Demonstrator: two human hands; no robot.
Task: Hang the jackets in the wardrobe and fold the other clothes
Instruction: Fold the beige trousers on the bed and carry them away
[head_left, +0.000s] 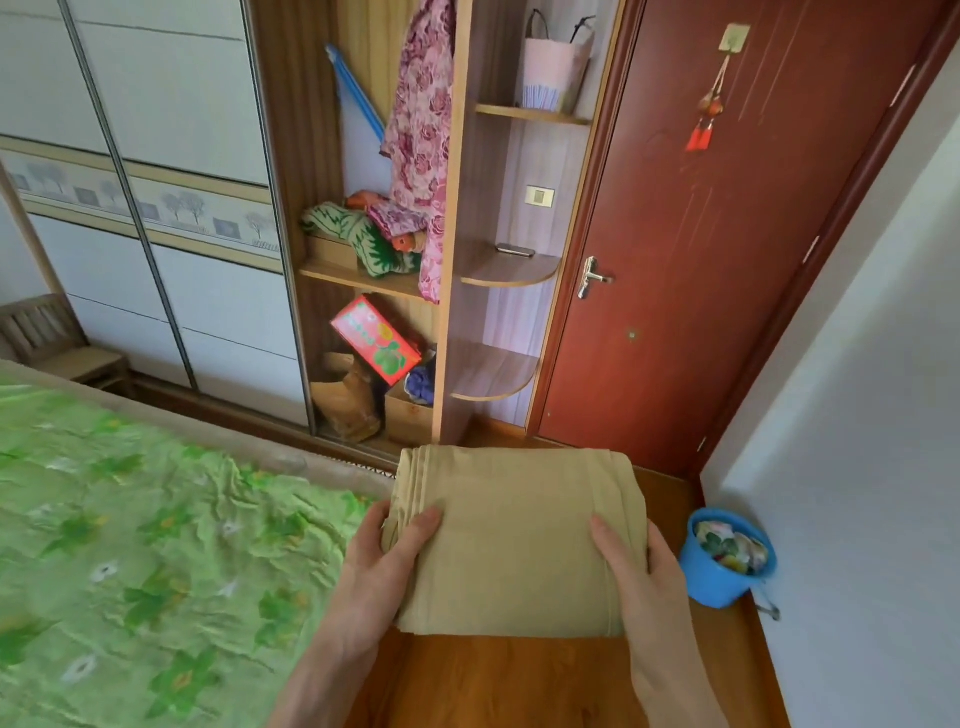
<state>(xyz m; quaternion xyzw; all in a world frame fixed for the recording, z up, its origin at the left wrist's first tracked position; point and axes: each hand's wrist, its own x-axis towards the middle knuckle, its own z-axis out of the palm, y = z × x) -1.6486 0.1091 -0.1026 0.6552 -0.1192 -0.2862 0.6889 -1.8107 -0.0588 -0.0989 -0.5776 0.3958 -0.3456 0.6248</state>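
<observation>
You held a folded tan garment (514, 540) between both hands, clear of the floor and just off the bed's corner. Your left hand (382, 558) gripped its left edge, thumb on top over the stacked folds; your right hand (641, 571) clasped the right edge the same way, fingers hidden beneath. By its neat, squared shape, this piece looked finished and ready to set down.

To your left lay the bed (130, 545) with its green floral cover, and no other clothes showed on the part in view. To your right a blue bucket (727, 564) of small items stood on the floor.

Farther off, the wardrobe (447, 234) stood open: a pink floral garment (423, 135) hung inside above a heap of unfolded cloth (363, 234) on the shelf. That heap may have needed folding; whether any jackets remained, you couldn't have told from here.
</observation>
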